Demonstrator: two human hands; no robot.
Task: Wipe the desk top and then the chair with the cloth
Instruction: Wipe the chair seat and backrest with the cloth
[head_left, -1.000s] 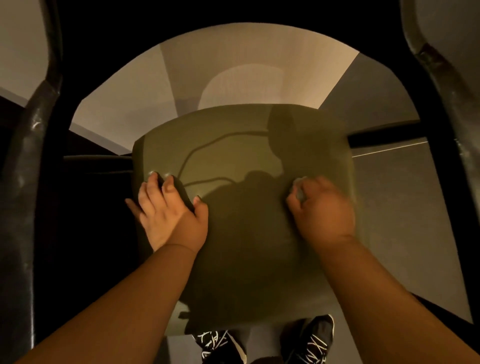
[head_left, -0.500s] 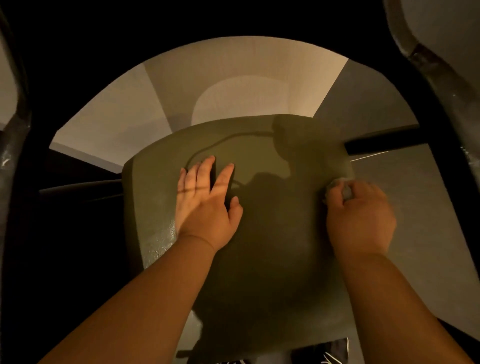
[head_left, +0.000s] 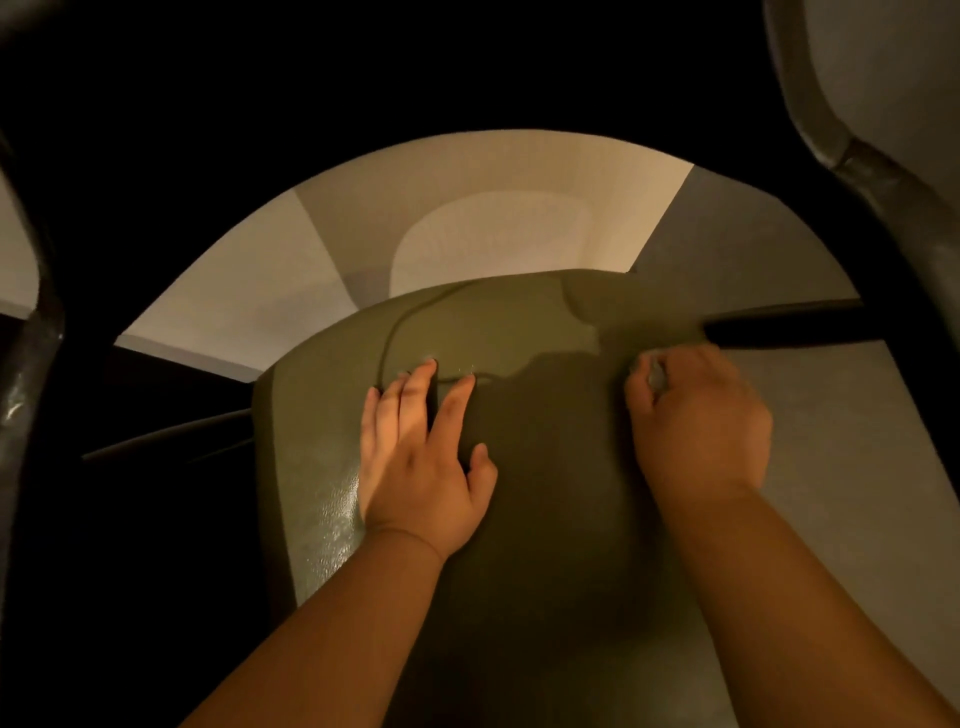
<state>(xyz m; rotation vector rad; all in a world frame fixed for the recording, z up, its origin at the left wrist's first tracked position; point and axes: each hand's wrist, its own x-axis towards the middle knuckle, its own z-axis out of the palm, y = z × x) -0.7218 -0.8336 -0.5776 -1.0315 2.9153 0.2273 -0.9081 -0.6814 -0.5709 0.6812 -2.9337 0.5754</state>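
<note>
Your right hand (head_left: 696, 421) grips the cloth (head_left: 655, 375) at the chair's (head_left: 550, 519) right edge; the rest lies leftward, under your flat, spread left hand (head_left: 421, 457).

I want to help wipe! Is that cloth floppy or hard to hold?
Probably floppy: the cloth is scrunched almost wholly inside the right hand, with only a pale bit showing. It is likely light, since it all fits in one fist. It should slide easily on the shiny chair seat.

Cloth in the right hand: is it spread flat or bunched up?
Bunched up: only a small pale wad of the cloth shows among the curled fingers of the right hand.
</note>
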